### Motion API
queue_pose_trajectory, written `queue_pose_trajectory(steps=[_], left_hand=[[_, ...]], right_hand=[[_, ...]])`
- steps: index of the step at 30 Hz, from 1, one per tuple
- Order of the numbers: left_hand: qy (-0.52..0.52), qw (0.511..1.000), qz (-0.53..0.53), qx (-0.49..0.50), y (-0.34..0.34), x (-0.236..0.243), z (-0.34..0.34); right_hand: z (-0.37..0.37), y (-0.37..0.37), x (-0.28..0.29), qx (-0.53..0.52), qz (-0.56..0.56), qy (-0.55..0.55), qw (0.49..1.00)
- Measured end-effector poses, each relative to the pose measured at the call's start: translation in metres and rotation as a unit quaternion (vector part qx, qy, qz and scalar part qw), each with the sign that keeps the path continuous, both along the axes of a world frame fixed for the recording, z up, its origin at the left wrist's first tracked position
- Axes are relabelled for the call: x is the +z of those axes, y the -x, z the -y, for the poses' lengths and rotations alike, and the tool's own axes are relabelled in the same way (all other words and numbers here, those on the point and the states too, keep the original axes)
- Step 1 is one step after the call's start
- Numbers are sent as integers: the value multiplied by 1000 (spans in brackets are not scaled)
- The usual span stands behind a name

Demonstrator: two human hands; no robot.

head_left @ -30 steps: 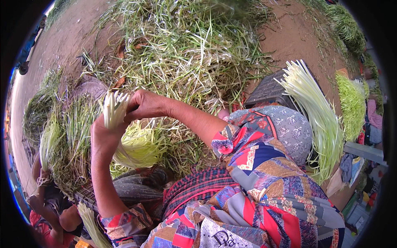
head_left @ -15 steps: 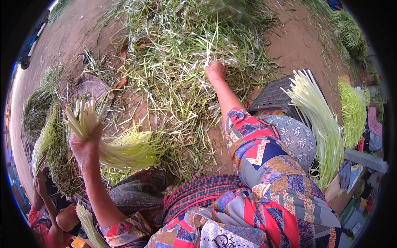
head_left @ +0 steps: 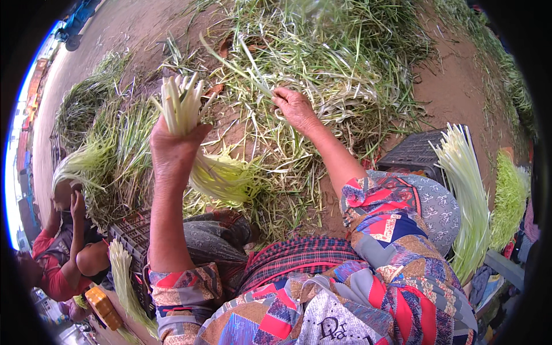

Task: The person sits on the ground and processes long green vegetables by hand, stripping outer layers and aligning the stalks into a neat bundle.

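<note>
My left hand [head_left: 174,150] is closed round a bunch of pale leafy stalks [head_left: 184,108]. Their thick white ends stick up above the fist, and the yellow-green leaves [head_left: 227,179] droop behind it to the right. To the right of that bunch, my right hand [head_left: 296,109] pinches a few thin loose stalks [head_left: 246,72], which point up and left. Under and beyond both hands spreads a heap of green and straw-coloured trimmings [head_left: 351,75] on the brown ground.
At right, a large bunch of white-ended stalks [head_left: 468,201] leans by a dark crate [head_left: 414,152]. Another pale bunch [head_left: 126,282] lies beside a black crate [head_left: 129,230] at lower left. A person in red [head_left: 54,259] sits at left, near a yellow container [head_left: 103,307].
My right hand has come back from the heap toward my left hand, the thin stalks still pinched. My left hand with its bunch has shifted right and up in the view, which has also turned.
</note>
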State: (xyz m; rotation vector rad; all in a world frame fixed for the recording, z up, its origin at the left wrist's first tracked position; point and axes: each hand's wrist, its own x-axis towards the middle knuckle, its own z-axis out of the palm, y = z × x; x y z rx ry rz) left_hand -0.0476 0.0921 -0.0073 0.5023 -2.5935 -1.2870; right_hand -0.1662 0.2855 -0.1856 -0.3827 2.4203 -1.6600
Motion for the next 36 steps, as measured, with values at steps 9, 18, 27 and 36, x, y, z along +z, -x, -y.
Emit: queue_pose_trajectory(steps=[9,18,27,36], left_hand=[[186,980,-11,-73,1,-11,1],[175,980,83,-33,2,-5,-5],[95,991,87,36,-2,-1,24],[42,997,24,53,2,-10,15]], right_hand=[[37,-41,73,226,-114,24,967],[25,-29,50,-8,-285,-103,953],[-114,35,-26,-293,-41,-358,886],[-38,16,20,155,277,-136,939]])
